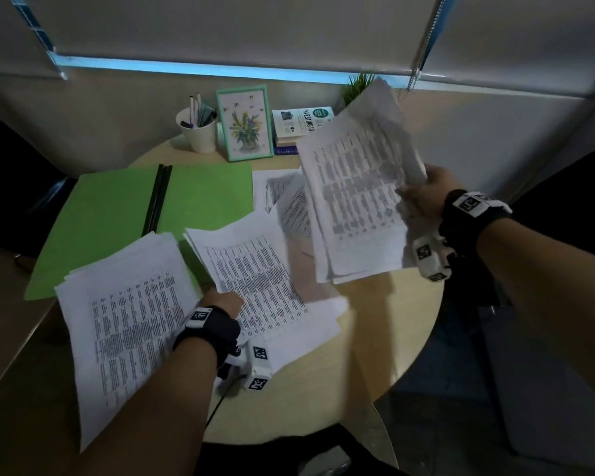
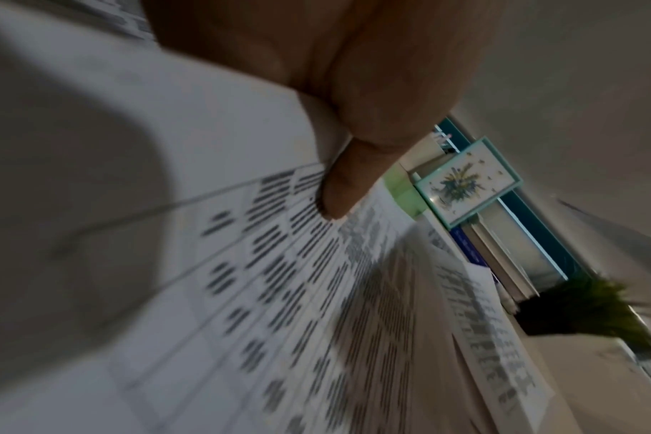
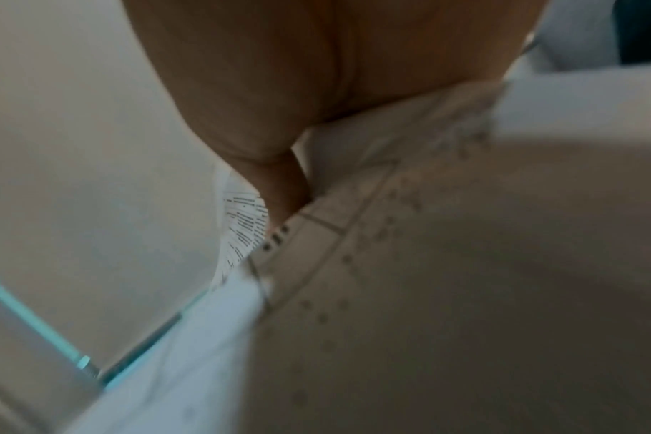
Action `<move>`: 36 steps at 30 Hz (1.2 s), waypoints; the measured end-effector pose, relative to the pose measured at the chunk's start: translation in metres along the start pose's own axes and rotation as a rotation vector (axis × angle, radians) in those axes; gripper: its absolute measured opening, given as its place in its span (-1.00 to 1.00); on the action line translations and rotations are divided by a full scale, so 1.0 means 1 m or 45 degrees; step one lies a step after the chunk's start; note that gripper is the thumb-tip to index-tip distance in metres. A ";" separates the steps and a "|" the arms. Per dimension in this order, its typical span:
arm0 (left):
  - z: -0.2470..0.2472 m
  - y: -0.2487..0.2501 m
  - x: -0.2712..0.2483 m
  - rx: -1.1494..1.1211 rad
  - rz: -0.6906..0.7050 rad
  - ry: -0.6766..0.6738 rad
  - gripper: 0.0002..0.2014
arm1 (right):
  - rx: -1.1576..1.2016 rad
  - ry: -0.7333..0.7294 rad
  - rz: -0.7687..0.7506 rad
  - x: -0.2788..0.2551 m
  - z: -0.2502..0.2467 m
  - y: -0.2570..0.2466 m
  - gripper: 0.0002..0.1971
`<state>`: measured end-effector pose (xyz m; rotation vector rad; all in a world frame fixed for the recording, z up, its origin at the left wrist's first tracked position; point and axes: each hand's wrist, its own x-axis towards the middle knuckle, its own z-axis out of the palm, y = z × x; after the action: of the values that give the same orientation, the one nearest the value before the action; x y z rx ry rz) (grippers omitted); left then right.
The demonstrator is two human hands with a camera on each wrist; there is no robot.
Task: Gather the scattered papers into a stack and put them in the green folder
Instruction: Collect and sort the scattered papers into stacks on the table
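The right hand (image 1: pixel 426 194) pinches a sheaf of printed white sheets (image 1: pixel 354 197) by its right edge, holding it tilted in the air above the right side of the round pale wooden table (image 1: pixel 375 338); in the right wrist view the thumb (image 3: pixel 283 193) presses on the top sheet (the print there is blurred). The left hand (image 1: pixel 222 300) rests on a second bundle of printed white papers (image 1: pixel 255 280) lying near the middle of the table, its thumb (image 2: pixel 342 188) pressed on the top page; whether the fingers curl under the edge I cannot tell. A third loose pile of printed pages (image 1: pixel 131 317) hangs over the near left edge, partly covering the open green card folder (image 1: pixel 117 207) that lies flat on the left side. More sheets (image 1: pixel 275 190) lie flat beneath the raised sheaf. Along the far edge stand a white cup of pens (image 1: pixel 197 130), a mint-framed flower picture (image 1: pixel 244 123), stacked books (image 1: pixel 299 127) and a small green plant (image 1: pixel 358 84).
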<state>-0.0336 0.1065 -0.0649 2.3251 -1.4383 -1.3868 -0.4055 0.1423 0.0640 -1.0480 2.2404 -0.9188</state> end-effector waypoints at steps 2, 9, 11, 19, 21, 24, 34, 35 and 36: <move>-0.003 -0.001 -0.001 -0.094 -0.068 -0.033 -0.59 | -0.039 -0.078 0.016 -0.012 0.019 -0.009 -0.67; -0.009 -0.017 -0.004 -0.502 -0.077 -0.205 -0.49 | -0.222 -0.527 0.132 -0.058 0.130 0.029 -0.71; -0.007 -0.021 -0.005 -0.610 -0.065 -0.247 -0.29 | -0.249 -0.600 0.147 -0.074 0.158 0.040 -0.70; -0.008 -0.005 -0.014 -0.086 -0.007 -0.081 -0.02 | -0.245 -0.659 0.063 -0.093 0.189 0.033 -0.54; -0.019 0.005 -0.016 -0.098 0.074 -0.104 -0.03 | -0.079 -0.513 0.110 -0.086 0.180 0.030 -0.49; -0.045 0.015 -0.025 -0.245 0.199 -0.156 -0.05 | 0.222 -0.513 0.226 -0.071 0.170 0.017 0.03; -0.137 -0.036 -0.026 -0.594 0.173 0.111 -0.43 | 0.370 -0.783 -0.028 -0.093 0.249 -0.098 -0.80; -0.143 -0.048 -0.022 -0.624 0.138 0.149 -0.43 | 0.267 -0.784 -0.096 -0.099 0.261 -0.106 -0.81; -0.148 -0.061 -0.016 -0.653 0.098 0.196 -0.43 | 0.177 -0.788 -0.132 -0.104 0.274 -0.112 -0.80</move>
<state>0.1122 0.0985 0.0035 1.9754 -0.9735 -1.3274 -0.1094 0.0731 -0.0151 -1.1938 1.6042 -0.6589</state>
